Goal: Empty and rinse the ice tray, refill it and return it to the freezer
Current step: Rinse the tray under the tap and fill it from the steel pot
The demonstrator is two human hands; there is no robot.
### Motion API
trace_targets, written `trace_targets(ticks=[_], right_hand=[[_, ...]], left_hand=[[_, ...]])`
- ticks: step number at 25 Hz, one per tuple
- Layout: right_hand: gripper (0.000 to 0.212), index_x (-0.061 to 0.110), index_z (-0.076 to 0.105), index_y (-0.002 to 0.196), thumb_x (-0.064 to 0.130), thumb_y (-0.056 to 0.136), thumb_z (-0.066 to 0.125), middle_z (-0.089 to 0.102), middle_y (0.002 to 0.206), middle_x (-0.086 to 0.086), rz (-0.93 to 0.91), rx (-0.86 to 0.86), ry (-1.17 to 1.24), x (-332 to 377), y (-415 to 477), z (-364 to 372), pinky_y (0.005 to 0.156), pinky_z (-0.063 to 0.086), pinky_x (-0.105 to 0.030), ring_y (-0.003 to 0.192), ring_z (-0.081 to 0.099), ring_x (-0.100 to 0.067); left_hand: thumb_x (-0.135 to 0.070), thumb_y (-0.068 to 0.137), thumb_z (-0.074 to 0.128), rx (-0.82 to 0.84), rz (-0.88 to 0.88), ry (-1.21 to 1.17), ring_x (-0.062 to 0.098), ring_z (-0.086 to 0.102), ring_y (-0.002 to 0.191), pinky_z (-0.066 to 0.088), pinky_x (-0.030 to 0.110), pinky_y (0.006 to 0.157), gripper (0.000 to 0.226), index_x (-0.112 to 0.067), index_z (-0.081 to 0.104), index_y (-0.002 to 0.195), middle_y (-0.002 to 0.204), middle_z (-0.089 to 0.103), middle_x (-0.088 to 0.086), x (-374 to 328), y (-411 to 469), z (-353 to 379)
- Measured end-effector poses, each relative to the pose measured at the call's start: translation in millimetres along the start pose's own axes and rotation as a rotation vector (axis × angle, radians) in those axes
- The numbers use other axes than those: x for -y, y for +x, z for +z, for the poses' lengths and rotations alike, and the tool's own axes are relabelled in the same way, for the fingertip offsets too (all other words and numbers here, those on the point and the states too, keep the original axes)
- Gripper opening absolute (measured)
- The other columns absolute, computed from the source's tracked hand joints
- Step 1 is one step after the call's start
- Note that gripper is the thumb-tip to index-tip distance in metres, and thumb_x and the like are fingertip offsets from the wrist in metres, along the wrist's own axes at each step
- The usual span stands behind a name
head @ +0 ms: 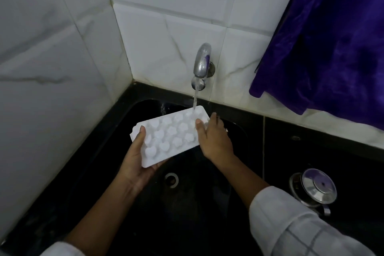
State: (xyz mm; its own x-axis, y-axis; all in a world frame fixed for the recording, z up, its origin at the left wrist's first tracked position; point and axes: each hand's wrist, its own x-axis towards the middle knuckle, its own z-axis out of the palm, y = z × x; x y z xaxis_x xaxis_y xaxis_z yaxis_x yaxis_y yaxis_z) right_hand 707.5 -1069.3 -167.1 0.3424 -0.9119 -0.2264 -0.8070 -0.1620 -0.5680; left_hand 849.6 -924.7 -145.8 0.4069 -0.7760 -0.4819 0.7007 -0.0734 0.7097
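Two hands hold white ice tray (pixel 169 135) over black sink (pixel 234 131): left hand (pixel 135 156) grips near end, right hand (pixel 214 139) grips far end. Tap (pixel 202 62) water hits far corner.

Over the black sink (pixel 128 122) a white ice tray (pixel 170 133) is held tilted, its far end under the running tap (pixel 202 62). The left hand (pixel 135 158) grips its near end, the right hand (pixel 214 139) its right edge. A steel lid (pixel 319 186) lies on the counter's right.
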Motion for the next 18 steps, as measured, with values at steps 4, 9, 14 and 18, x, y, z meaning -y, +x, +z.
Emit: trace_targets(ticks=[4,9,14,18], right_hand=[[0.088,0.005,0.006,0.162,0.067,0.101,0.020,0.000,0.170,-0.017,-0.142,0.062,-0.179,21.2,-31.7,29.7,0.127,0.009,-0.049,0.157,0.001,-0.036],[0.048,0.015,0.065,0.114,0.053,0.103,0.039,0.066,0.115,-0.006,-0.469,-0.078,-0.246,17.0,-36.3,21.8,0.103,0.044,-0.046,0.116,0.055,-0.026],[0.043,0.026,0.071,0.102,0.048,0.105,0.034,0.071,0.102,0.006,-0.555,-0.165,-0.422,6.8,-17.5,-1.2,0.099,0.041,-0.043,0.100,0.061,-0.019],[0.029,0.025,0.074,0.096,0.045,0.100,0.054,0.072,0.097,0.008,-0.607,-0.181,-0.161,1.8,-12.1,2.5,0.096,0.046,-0.039,0.095,0.062,-0.015]], left_hand=[[-0.062,0.101,0.047,-0.017,-0.041,-0.079,0.034,0.074,0.114,0.050,0.052,0.108,0.059,-0.016,0.083,0.111,0.124,0.075,0.020,10.5,-10.4,7.6],[-0.064,0.099,0.053,-0.027,-0.035,-0.116,0.035,0.073,0.116,0.052,0.055,0.107,0.062,-0.016,0.072,0.131,0.128,0.074,0.020,18.4,-6.6,-8.6],[-0.062,0.102,0.047,0.022,-0.010,-0.069,0.034,0.070,0.123,0.042,0.054,0.116,0.062,-0.012,0.075,0.126,0.135,0.070,0.020,16.8,-0.4,-5.2],[-0.061,0.103,0.047,-0.011,0.033,-0.071,0.033,0.071,0.121,0.042,0.055,0.117,0.061,-0.014,0.065,0.137,0.132,0.073,0.016,18.4,1.3,-5.2]])
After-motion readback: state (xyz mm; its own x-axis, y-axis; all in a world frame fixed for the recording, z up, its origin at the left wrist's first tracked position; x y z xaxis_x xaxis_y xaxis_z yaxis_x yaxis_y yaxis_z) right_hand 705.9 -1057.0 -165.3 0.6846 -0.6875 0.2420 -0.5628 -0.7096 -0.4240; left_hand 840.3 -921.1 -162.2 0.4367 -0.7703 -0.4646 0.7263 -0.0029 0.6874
